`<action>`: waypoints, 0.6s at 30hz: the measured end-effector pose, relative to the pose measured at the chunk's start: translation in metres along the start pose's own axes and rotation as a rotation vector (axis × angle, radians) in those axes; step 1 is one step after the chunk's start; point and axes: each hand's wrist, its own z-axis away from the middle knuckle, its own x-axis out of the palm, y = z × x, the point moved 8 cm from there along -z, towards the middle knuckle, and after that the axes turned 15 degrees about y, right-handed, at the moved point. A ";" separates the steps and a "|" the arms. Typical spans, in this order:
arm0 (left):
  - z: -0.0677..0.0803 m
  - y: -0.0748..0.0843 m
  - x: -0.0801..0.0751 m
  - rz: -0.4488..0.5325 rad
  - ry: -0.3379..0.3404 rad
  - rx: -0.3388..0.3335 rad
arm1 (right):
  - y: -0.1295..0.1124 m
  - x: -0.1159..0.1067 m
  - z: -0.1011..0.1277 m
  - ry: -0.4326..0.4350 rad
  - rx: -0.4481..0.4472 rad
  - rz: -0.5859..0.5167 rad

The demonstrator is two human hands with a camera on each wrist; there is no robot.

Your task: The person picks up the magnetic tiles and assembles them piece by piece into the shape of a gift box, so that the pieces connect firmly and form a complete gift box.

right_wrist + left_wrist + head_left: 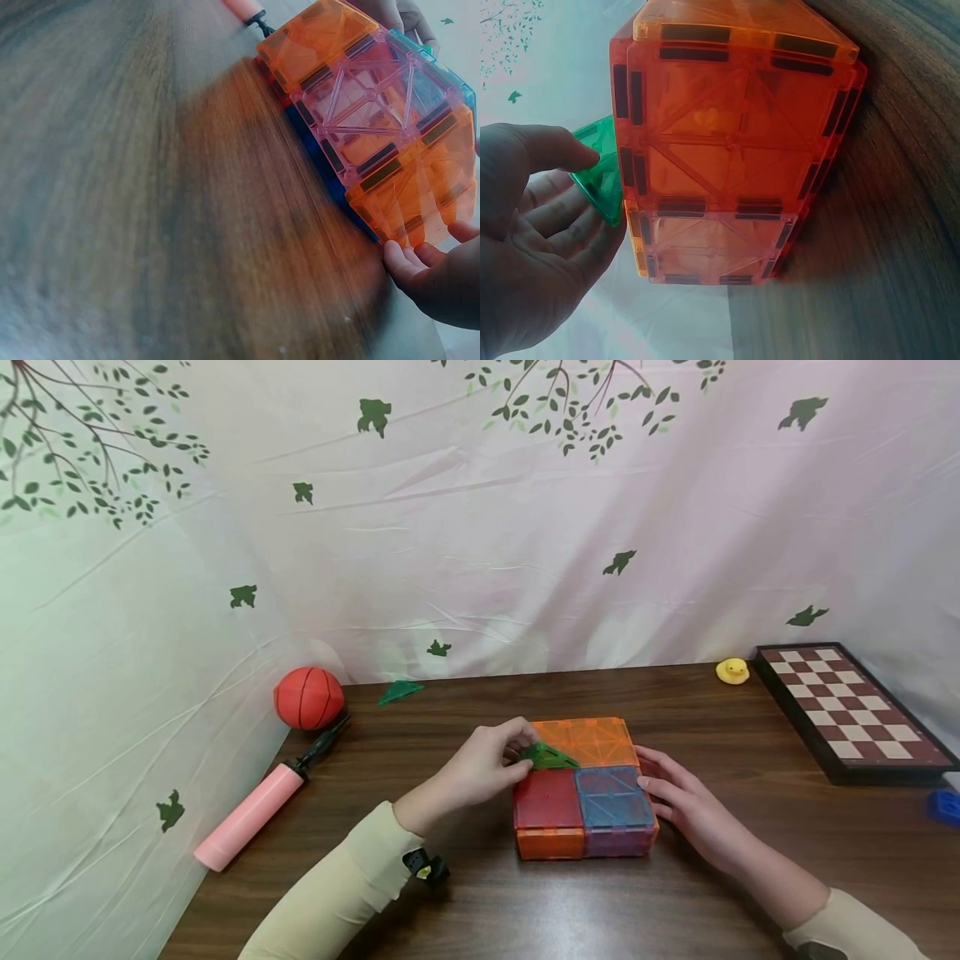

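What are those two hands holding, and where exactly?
The left hand pinches a green triangle tile by its corner. The right hand holds nothing; its fingers rest against the tile box's right side.

Your left hand [480,768] comes at the tile box [585,789] from its left side, pinching the green triangle [546,757] on the box's top; your right hand [686,806] lies against the right wall, so both flanks of the box are taken. In front of the box you have open table [525,902] down to the near edge. Behind it, the wood runs free to the curtain [480,527]. On the left, the pink pump [255,814] lies slantwise with the basketball [308,697] at its far end, well apart from the box. On the right, the chessboard [855,710] blocks the far corner, with the yellow duck [732,671] just beside it.
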 end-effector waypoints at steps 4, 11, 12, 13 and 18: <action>0.001 -0.002 -0.001 0.016 -0.002 -0.008 | 0.000 0.000 0.000 -0.002 -0.006 0.002; -0.008 -0.035 -0.023 0.122 0.127 -0.119 | -0.001 -0.001 0.000 -0.001 0.003 0.009; -0.010 -0.045 -0.028 0.106 0.158 -0.143 | -0.001 -0.001 0.000 -0.001 0.005 0.009; -0.013 -0.056 -0.033 0.084 0.185 -0.172 | -0.001 -0.001 0.000 0.001 0.006 0.009; -0.020 -0.123 -0.057 -0.100 0.266 -0.321 | -0.002 -0.001 0.000 -0.006 -0.002 -0.002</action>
